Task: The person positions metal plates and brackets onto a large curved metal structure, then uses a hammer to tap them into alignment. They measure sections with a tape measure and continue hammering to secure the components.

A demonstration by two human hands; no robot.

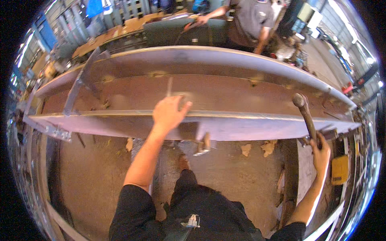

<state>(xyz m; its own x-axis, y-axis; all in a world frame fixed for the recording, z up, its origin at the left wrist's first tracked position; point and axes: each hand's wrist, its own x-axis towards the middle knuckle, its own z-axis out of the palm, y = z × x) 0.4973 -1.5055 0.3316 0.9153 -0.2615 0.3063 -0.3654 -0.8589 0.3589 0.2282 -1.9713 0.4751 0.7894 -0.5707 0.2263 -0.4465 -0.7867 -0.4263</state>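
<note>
The long steel beam (225, 94) is lying across the whole view, blocking any straight reach forward; its near flange (249, 129) is standing up as a low lip, so a hand is having to go over it to reach the open channel; a slanted plate (78, 86) is closing that channel at the left; another person (251, 20) is standing just behind the beam; the floor (92, 168) below is lying open, scattered with scraps.

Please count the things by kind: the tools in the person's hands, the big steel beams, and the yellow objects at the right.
Hammers: 1, in the right hand, hammer
Chisels: 1, at the left hand, chisel
Steel beams: 1, steel beam
Yellow objects: 1, yellow object
Total: 4
</note>
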